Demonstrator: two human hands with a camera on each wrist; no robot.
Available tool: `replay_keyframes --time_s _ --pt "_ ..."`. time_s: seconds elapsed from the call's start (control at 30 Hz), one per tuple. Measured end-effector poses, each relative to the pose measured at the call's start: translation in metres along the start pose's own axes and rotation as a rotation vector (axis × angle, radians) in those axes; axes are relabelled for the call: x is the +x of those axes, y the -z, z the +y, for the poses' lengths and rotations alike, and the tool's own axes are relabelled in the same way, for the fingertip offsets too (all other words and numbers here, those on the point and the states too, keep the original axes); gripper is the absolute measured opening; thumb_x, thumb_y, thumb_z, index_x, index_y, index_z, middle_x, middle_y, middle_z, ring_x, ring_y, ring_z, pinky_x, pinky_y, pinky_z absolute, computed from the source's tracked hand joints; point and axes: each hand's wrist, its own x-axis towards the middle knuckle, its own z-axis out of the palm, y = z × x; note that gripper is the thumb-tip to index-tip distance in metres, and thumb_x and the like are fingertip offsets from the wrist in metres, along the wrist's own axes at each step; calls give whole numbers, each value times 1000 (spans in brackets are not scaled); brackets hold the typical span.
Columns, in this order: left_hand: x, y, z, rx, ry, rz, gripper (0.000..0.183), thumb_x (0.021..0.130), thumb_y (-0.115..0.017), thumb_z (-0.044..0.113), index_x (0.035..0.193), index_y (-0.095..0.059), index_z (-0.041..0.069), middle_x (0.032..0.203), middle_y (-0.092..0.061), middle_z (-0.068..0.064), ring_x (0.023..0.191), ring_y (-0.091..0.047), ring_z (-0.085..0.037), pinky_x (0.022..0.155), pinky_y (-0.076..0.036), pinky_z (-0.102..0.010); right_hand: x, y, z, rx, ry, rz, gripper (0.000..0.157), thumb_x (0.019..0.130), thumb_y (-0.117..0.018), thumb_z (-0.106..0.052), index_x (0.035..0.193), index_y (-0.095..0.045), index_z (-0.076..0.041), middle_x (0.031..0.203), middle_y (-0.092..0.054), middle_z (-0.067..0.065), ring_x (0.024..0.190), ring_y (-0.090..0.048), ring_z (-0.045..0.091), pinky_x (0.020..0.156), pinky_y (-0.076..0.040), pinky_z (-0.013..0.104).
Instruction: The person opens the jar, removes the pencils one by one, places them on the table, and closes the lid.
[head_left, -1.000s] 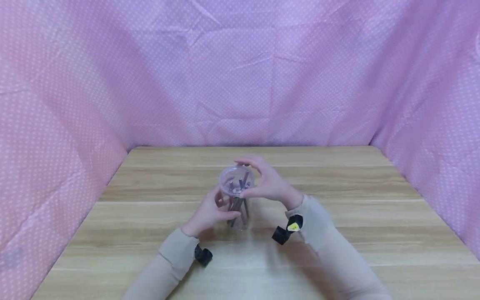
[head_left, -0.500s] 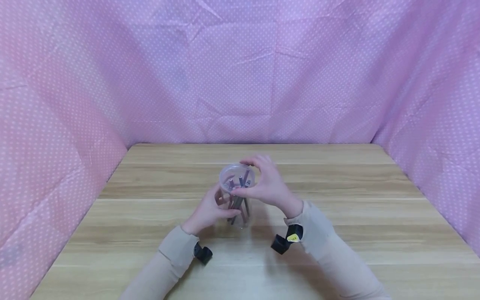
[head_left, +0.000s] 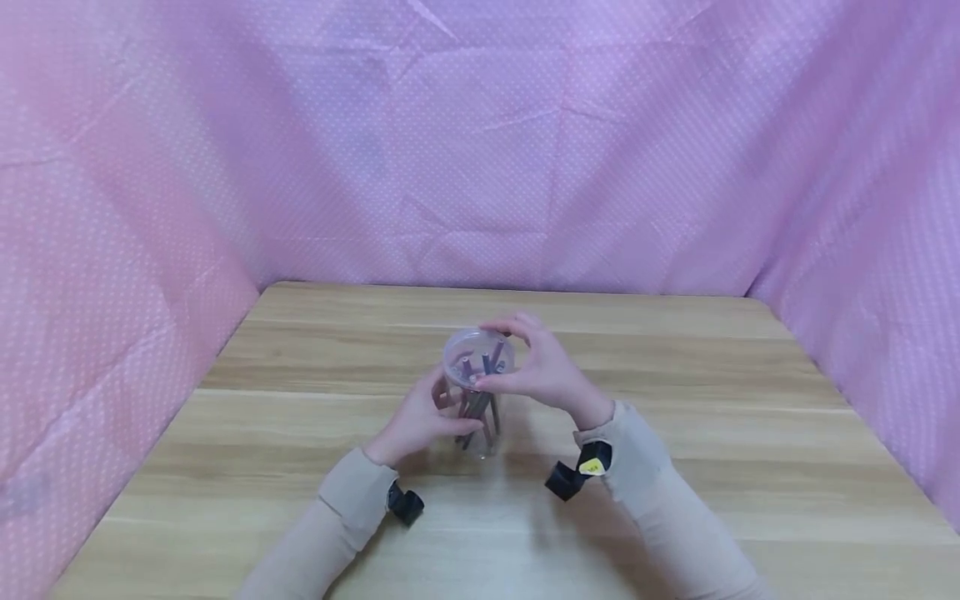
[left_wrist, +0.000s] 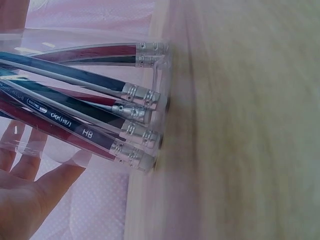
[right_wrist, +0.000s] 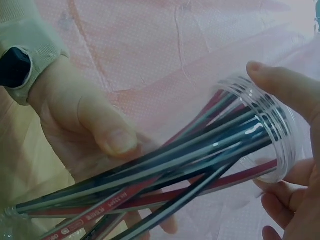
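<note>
A clear plastic jar [head_left: 486, 448] stands upright on the table, with several pencils [left_wrist: 75, 120] inside it. They are dark blue, dark green and red, and their eraser ends sit at the bottom of the jar in the left wrist view. My left hand [head_left: 416, 423] grips the jar's side, thumb in front and fingers behind. Up at the ridged round top [right_wrist: 287, 150], my right hand [head_left: 551, 377] holds the edge between thumb and curled fingers. The right wrist view shows the pencils running the jar's length, crossing one another.
A light wood-grain table [head_left: 712, 375] lies under both hands. Pink cloth with white dots [head_left: 480, 150] hangs behind it and along both sides. Each wrist wears a small black camera [head_left: 405, 504] over a beige sleeve.
My right fingers have shifted around the jar's top, the thumb moving left and then slightly back right. The left hand keeps its grip, and the jar stays in place.
</note>
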Motion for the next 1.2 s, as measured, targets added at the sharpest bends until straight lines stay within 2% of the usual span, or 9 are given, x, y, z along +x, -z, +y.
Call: replay_keyframes --time_s 0.13,0.37,0.6,0.77,0.93,1.1,1.2 --pt "-1 1 0 -4 4 6 82 70 -81 5 140 -39 9 132 -53 -14 119 -52 -31 102 -44 -47 2 2 3 47 33 -59 65 67 -84 -12 126 -59 -7 110 -57 6 109 -50 21 103 -38 51" --pt "-1 2 -2 -14 -1 3 81 70 -81 6 140 -38 3 130 -54 -16 119 -51 -31 104 -42 -49 7 6 11 108 91 -132 66 69 -82 -10 129 -56 -4 114 -57 7 110 -51 20 104 -37 45" --pt "0 3 -4 -7 -5 4 81 71 -80 6 140 -38 9 131 -54 -14 118 -51 -28 103 -43 -50 13 13 16 115 135 -226 70 73 -81 -21 134 -51 -4 121 -55 11 113 -50 22 104 -36 46" --pt "0 2 -4 -7 17 -2 82 71 -80 6 141 -38 10 134 -52 -14 119 -51 -30 102 -44 -50 11 15 16 121 112 -219 69 74 -79 -13 135 -50 -3 132 -52 13 124 -46 25 109 -31 52" --pt "0 2 -3 5 28 -6 81 72 -80 8 141 -38 11 134 -52 -14 121 -50 -32 103 -43 -51 8 15 15 97 127 -181 68 73 -79 -8 134 -51 -2 137 -51 13 131 -42 27 112 -29 50" --pt "1 1 -1 8 34 -16 84 72 -81 9 143 -36 12 137 -49 -12 123 -48 -32 104 -42 -50 9 16 18 76 149 -182 66 72 -79 -8 132 -52 -2 136 -53 14 130 -44 28 112 -30 50" --pt "2 0 -1 2 34 -18 85 72 -81 8 143 -35 12 136 -49 -12 124 -48 -32 104 -42 -50 11 18 22 97 173 -204 66 73 -79 -15 132 -52 0 136 -53 15 130 -43 29 112 -29 51"
